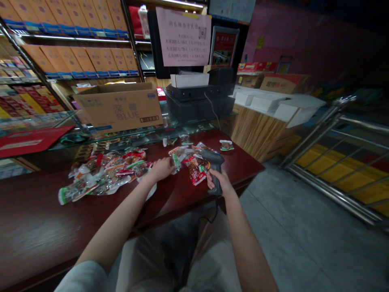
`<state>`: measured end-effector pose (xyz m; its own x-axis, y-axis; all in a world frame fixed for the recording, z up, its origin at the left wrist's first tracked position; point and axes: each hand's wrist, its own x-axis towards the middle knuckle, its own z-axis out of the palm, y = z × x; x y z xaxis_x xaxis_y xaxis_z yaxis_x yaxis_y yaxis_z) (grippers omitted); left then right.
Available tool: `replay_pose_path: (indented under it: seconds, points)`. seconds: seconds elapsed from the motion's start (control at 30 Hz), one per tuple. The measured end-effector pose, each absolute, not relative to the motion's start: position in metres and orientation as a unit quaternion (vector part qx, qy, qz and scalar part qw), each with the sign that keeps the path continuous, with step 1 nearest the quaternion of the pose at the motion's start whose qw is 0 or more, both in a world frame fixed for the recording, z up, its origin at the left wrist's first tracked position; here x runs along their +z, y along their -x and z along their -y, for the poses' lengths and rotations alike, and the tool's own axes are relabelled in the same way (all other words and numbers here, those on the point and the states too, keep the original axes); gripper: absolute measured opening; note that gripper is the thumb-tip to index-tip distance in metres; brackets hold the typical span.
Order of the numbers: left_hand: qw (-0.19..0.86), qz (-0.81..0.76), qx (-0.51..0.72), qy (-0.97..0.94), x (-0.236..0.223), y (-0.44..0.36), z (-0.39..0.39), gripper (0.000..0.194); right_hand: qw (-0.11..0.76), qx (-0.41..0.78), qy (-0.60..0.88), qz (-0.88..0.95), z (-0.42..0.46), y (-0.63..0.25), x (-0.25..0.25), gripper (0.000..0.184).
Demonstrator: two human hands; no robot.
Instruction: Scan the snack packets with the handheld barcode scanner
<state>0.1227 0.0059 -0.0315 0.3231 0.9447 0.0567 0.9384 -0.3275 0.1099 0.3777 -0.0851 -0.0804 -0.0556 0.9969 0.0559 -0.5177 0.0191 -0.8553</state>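
My right hand point(221, 182) is wrapped round the handle of a dark grey barcode scanner point(215, 160), whose cable hangs down toward my lap. Beside the scanner head lies a red snack packet point(196, 170). The fingers of my left hand point(162, 168) are curled at a clear snack packet point(176, 162) with a green strip and seem to grip its edge; the fingertips are partly hidden. Left of that hand a heap of clear and red snack packets point(112, 172) covers part of the dark red table point(100, 221). One small packet point(225, 144) lies apart at the table's right.
Behind the packets, a glass counter carries an open cardboard box point(121, 109), a black cash register point(197, 101) and a monitor with a pink notice point(184, 38). Farther right stand a wooden counter point(255, 129) and a metal railing point(334, 166). A red folder point(33, 140) lies at left.
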Motion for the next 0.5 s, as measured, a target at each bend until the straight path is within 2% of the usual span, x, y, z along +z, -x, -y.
replay_pose_path:
  seconds: [0.1, 0.2, 0.3, 0.43, 0.5]
  points:
    - [0.091, -0.590, 0.077, -0.799, -0.039, -0.125, -0.013, 0.033, 0.611, 0.623, 0.315, 0.375, 0.084, -0.378, -0.083, 0.037]
    - [0.228, -0.562, 0.208, -0.767, -0.043, -0.123, -0.015, 0.029, 0.610, 0.624, 0.312, 0.376, 0.084, -0.377, -0.083, 0.037]
    - [0.327, -0.451, 0.349, -0.753, -0.039, -0.126, -0.009, 0.034, 0.598, 0.634, 0.306, 0.384, 0.084, -0.378, -0.080, 0.036]
    - [0.355, -0.323, 0.443, -0.757, -0.025, -0.141, 0.004, 0.058, 0.582, 0.645, 0.295, 0.398, 0.088, -0.380, -0.074, 0.033]
    - [0.329, -0.325, 0.452, -0.763, -0.020, -0.147, 0.010, 0.055, 0.582, 0.644, 0.299, 0.398, 0.090, -0.380, -0.072, 0.032]
